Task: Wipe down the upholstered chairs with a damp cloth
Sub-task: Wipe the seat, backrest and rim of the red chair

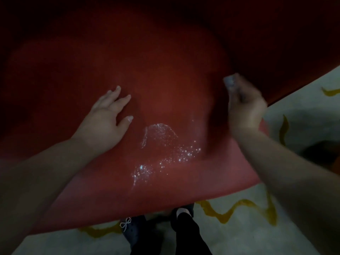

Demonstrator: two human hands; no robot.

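Seat [165,85]: wet patch [161,142] glistening. My left hand [104,116] lay flat, fingers apart; right hand [244,107] clamped on cloth [230,83]. Risk: overwetting could stain upholstery.

Red upholstered chair seat [165,85]: broad, smooth cushion, dimly lit, front edge paler; a glistening wet streak [161,150] of droplets lies near that front edge, right of centre. Small greyish crumpled cloth [232,85]: blurred, above the seat's right side, beyond the streak.
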